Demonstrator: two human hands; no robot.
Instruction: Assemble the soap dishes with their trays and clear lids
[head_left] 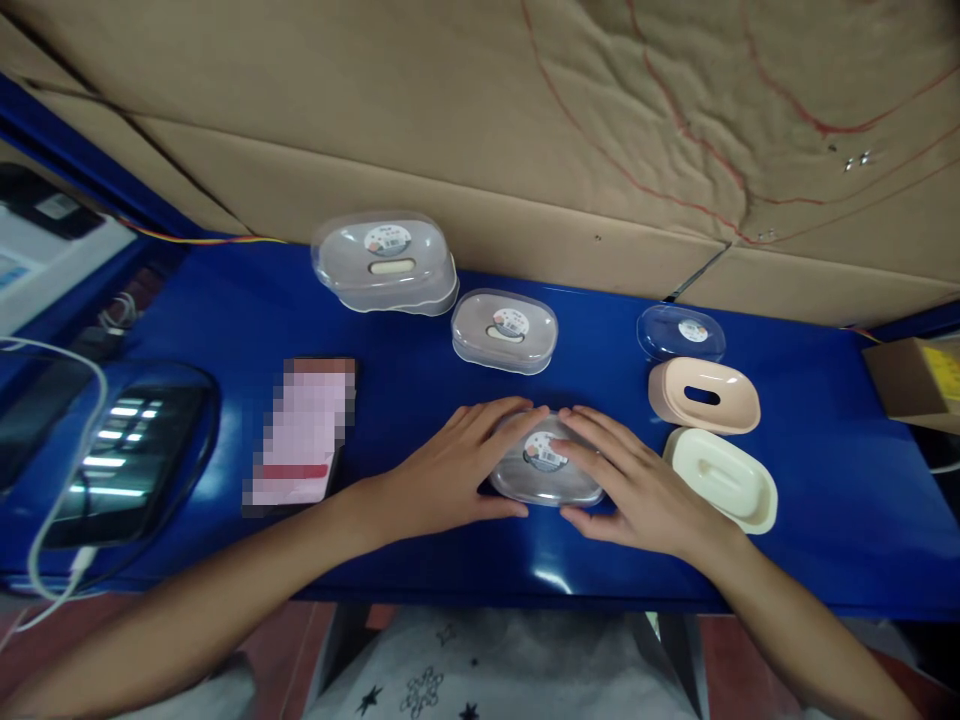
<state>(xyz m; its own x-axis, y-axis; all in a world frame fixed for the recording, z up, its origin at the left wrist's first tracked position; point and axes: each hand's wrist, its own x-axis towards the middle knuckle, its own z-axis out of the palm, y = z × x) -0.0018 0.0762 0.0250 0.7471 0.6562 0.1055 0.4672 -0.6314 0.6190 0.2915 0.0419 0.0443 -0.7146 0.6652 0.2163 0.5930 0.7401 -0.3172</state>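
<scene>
Fingers, left hand (454, 468) and right hand (637, 488): bent round opposite ends of one clear-lidded box (546, 482), gripping it, thumbs at its near rim, the other fingers over its top and far rim. Box: midway along the blue counter (832, 480), a strip of blue surface between it and the front edge. Pale green dish (721, 480): just beyond the right wrist, with blue surface running from its right side towards the counter's right end. Peach slotted box (739, 393): just behind the dish; clear lid (661, 332) directly behind that. Second lidded box (484, 322): behind the held one, a narrow blue gap between. Larger lidded box (424, 262): rear left, near the cardboard backing (450, 120) along the rear edge. Phone (301, 425): beyond the left forearm. Tablet (131, 465): far left. Carton (907, 385): right end.
</scene>
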